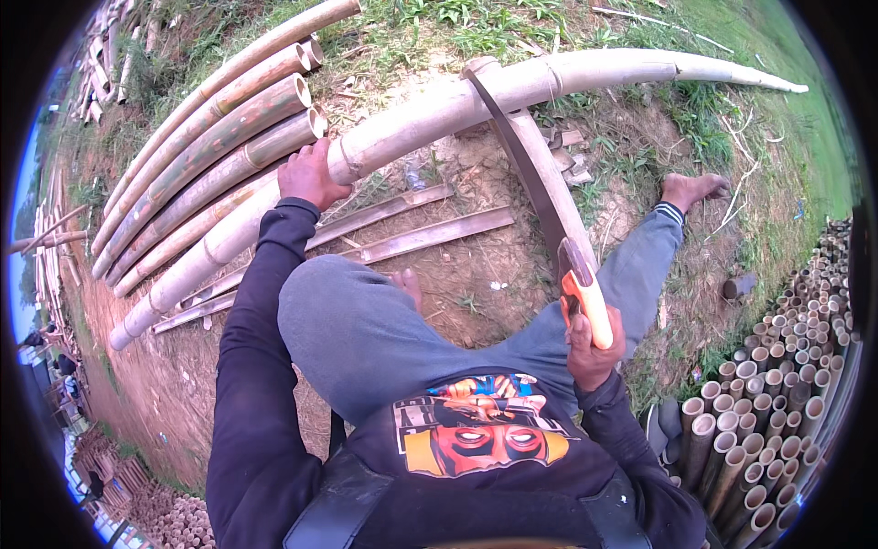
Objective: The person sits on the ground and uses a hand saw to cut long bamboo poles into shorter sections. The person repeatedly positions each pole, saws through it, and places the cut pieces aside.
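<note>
A long pale bamboo pole point(416, 130) slants across the ground in front of me, from lower left to upper right. My left hand point(309, 177) is wrapped over it near a joint, pressing from above. In my right hand point(596, 346) is the orange handle of a handsaw point(535, 183). The long dark blade points away from me and crosses the pole, its teeth against or very near the bamboo; whether it has cut in cannot be seen. Under the pole and beside the blade lies a thick pale wooden piece point(551, 169) that props it.
Several cut bamboo poles point(261, 112) lie side by side at the left. Split bamboo strips point(434, 234) rest on the dirt between them and my knee. A large stack of bamboo lengths point(750, 384) shows open ends at the lower right. My bare foot point(690, 190) is stretched out to the right.
</note>
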Action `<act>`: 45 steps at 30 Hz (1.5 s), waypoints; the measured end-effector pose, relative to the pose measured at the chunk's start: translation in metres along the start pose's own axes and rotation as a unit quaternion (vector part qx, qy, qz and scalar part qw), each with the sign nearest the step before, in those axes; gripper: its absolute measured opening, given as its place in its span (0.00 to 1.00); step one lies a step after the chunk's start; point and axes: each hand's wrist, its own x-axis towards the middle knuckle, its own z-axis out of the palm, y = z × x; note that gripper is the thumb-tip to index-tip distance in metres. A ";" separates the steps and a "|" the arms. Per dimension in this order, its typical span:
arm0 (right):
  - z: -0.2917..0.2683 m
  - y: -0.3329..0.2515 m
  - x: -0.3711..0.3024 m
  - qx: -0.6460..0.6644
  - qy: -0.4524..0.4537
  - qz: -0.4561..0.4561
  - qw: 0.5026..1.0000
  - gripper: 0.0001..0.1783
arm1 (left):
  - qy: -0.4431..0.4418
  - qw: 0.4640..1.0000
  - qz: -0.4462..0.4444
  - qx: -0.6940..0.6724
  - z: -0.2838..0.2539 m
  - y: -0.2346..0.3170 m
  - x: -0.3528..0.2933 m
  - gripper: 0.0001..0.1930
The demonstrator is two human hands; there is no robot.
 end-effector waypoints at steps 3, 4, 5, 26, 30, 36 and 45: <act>0.072 0.028 0.114 0.048 -0.013 0.056 0.997 0.11 | 0.009 1.000 -0.002 0.001 0.000 0.001 -0.001 0.49; 0.099 0.040 0.156 0.021 -0.021 -0.030 0.999 0.12 | 0.009 1.000 -0.006 -0.001 -0.002 0.002 -0.002 0.48; 0.124 0.050 0.197 0.058 -0.031 -0.020 0.998 0.13 | 0.009 1.000 -0.011 0.000 -0.005 0.003 -0.002 0.48; 0.133 0.078 0.205 0.077 -0.019 -0.031 0.996 0.15 | -0.024 1.000 -0.013 -0.003 -0.018 0.004 -0.004 0.47; 0.029 0.035 0.050 -0.007 -0.027 0.090 0.996 0.11 | -0.019 1.000 -0.013 -0.001 -0.012 0.003 -0.003 0.47; 0.012 -0.004 0.026 0.057 -0.018 -0.014 0.998 0.13 | 0.016 1.000 -0.007 0.004 0.002 -0.001 0.000 0.49; 0.113 0.085 0.175 0.105 -0.036 -0.036 0.993 0.15 | 0.002 1.000 -0.010 -0.007 -0.015 0.004 -0.004 0.46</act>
